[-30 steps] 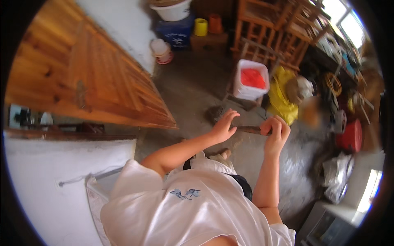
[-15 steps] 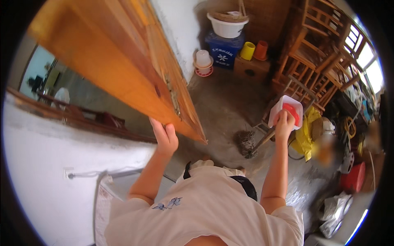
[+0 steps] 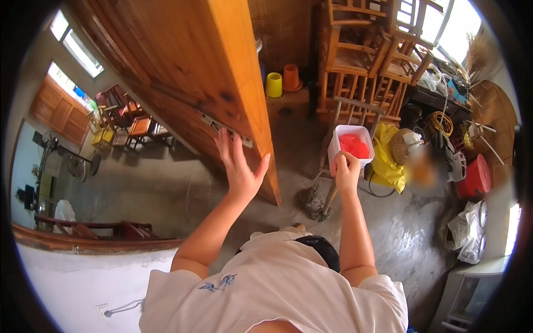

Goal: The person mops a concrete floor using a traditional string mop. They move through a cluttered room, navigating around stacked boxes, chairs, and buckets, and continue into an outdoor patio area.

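My left hand (image 3: 241, 169) is spread open against the edge of a brown wooden door (image 3: 239, 66), its fingertips beside the metal latch plate (image 3: 214, 125). The thumb lies apart from the fingers along the door's edge. My right hand (image 3: 346, 169) is closed around the wooden handle of a mop (image 3: 330, 198). The grey, stringy mop head (image 3: 312, 202) rests on the floor; the handle's upper end is hidden by my hand. Just beyond my right fist is a white plastic tub (image 3: 363, 136) with a crumpled red bag (image 3: 355, 146) inside, seemingly on a wooden chair (image 3: 361, 104).
Stacked wooden chairs (image 3: 355, 50) stand at the far wall. Yellow (image 3: 273, 85) and orange (image 3: 291, 76) pots sit left of them. A yellow bag (image 3: 387, 158), red basin (image 3: 476, 175) and clutter line the right. Past the door, a stand fan (image 3: 83, 165) shows in another room.
The door now stands wider relative to the doorway, showing more of the other room. My left hand has shifted from its lower edge to beside the latch, fingers spreading. The view has turned right.
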`<state>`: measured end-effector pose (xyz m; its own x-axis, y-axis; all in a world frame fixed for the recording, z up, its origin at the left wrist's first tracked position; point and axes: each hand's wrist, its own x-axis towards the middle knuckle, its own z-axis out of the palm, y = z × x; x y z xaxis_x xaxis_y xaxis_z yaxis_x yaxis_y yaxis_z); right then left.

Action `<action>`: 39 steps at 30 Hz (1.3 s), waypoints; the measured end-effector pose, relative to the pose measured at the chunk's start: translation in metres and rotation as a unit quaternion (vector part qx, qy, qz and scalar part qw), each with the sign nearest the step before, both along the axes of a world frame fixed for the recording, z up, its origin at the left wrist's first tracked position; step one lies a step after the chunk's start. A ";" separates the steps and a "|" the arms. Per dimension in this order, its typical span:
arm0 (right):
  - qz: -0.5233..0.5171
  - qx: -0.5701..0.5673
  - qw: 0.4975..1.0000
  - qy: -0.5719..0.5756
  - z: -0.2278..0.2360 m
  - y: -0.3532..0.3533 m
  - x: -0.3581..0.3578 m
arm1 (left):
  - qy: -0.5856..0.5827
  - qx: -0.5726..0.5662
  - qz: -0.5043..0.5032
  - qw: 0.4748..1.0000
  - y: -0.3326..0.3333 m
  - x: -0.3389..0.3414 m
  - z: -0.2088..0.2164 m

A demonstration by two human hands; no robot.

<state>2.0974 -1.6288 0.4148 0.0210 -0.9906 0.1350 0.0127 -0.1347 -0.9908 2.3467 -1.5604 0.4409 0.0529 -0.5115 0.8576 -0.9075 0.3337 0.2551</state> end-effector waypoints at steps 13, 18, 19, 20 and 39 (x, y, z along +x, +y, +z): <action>-0.049 0.029 0.998 -0.039 0.011 -0.048 -0.029 | -0.685 0.141 0.100 0.708 -0.271 -0.050 0.023; -0.067 0.033 0.997 0.005 0.006 -0.080 0.004 | -0.725 0.138 0.167 0.653 -0.393 -0.050 0.021; -0.069 0.041 0.997 0.003 0.003 -0.085 0.013 | -0.728 0.158 0.173 0.645 -0.416 -0.050 0.018; -0.081 0.044 0.996 -0.003 0.003 -0.090 0.023 | -0.722 0.174 0.183 0.644 -0.444 -0.047 0.015; -0.327 0.013 0.929 0.176 -0.006 -0.055 0.136 | -0.707 0.207 0.186 0.650 -0.794 0.097 -0.002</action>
